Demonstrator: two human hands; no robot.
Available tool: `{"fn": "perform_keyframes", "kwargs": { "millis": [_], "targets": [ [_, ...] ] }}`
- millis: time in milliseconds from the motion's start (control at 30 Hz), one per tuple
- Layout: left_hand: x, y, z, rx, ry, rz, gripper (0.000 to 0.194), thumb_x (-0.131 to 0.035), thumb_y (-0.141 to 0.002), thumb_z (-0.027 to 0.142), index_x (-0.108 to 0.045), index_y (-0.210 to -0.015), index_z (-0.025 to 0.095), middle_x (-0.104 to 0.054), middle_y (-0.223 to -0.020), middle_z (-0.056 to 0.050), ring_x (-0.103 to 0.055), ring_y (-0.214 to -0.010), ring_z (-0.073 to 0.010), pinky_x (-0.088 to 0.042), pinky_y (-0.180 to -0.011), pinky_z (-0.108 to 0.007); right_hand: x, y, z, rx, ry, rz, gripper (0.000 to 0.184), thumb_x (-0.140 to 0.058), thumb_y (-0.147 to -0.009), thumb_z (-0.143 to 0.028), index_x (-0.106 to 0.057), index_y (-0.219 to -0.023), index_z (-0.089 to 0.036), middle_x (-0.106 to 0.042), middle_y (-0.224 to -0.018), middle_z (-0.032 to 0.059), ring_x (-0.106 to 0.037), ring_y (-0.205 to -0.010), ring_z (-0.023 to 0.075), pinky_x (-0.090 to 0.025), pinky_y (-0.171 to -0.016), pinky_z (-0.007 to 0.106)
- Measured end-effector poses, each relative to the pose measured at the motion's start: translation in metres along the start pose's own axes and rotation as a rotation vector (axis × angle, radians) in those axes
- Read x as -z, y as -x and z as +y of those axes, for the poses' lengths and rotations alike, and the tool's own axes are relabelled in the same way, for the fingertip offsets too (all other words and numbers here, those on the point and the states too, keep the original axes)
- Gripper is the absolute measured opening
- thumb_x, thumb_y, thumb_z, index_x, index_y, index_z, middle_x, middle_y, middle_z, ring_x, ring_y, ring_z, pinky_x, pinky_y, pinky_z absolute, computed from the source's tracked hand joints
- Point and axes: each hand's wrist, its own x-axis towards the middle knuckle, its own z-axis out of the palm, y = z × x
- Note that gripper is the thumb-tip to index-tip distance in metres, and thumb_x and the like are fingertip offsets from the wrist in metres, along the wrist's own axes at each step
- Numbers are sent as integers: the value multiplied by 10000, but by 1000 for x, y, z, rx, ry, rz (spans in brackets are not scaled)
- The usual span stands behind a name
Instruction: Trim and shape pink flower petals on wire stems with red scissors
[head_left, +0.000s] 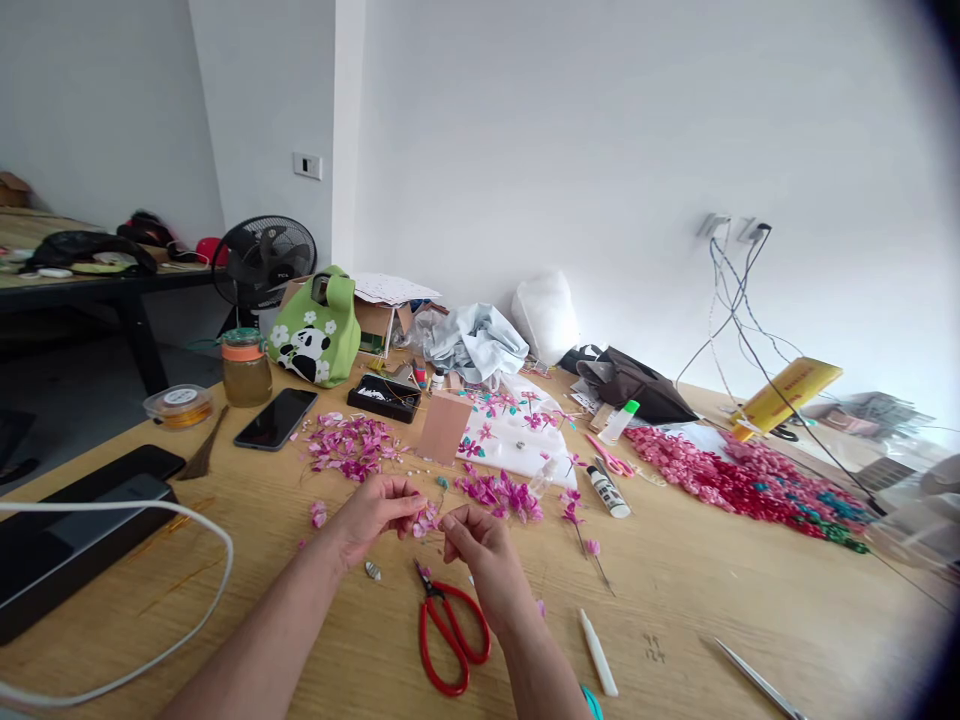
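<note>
Both my hands meet above the wooden table (712, 610), pinching a small pink paper flower (425, 520) between them. My left hand (373, 510) grips it from the left with closed fingers. My right hand (472, 540) pinches it from the right. Red-handled scissors (448, 630) lie just below my hands. Loose pink flower pieces lie in heaps (352, 445) behind my left hand and in a smaller heap (501, 492) behind my right.
A phone (276, 418), a jar (244, 368), a wire spool (178, 405) and a green panda bag (317, 335) stand at the left. A white cable (214, 560) loops near a black device (67, 540). A large pink bead pile (742, 485), glue tube (607, 492), white tool (598, 652) and tweezers (757, 682) lie at the right.
</note>
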Motion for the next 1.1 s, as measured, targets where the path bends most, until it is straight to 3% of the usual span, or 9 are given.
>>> {"fn": "perform_keyframes", "kwargs": {
  "millis": [167,367,500,767,1100],
  "targets": [
    [-1,-1,-1,-58,-180,-20,313,-726,-635,420,-621,-600,128,-566,-517,2,-452,-477,-105,-350,-488,-235,2,-2,0,33,49,68,409,-640,-756,-540,-526,-625,-170,-512,-517,-14,-422,-498,118,-314,-519,243],
    [-5,-7,-5,-134,-282,125,306,-687,-644,427,-579,-579,148,-552,-489,16,-449,-456,-107,-333,-472,-229,-6,1,1,80,113,100,379,-627,-784,-506,-525,-635,-173,-495,-534,-17,-411,-505,122,-295,-496,243],
    [-6,-8,-7,-148,-235,164,291,-678,-648,416,-578,-590,148,-554,-507,18,-455,-468,-108,-351,-487,-232,-12,4,2,75,134,95,340,-615,-807,-464,-551,-653,-168,-477,-536,-25,-388,-496,116,-275,-476,236],
    [-6,-2,0,-33,-47,66,285,-723,-618,384,-580,-558,145,-557,-498,17,-455,-467,-95,-336,-505,-230,-10,3,1,69,120,69,343,-624,-795,-467,-548,-642,-169,-493,-535,-26,-394,-497,115,-289,-484,233],
    [-1,-3,-3,-33,-109,20,264,-724,-629,369,-608,-593,134,-585,-518,3,-454,-469,-98,-340,-493,-232,-2,-1,4,71,95,24,383,-591,-812,-508,-503,-637,-179,-492,-536,-22,-421,-517,121,-315,-534,251]
  ]
}}
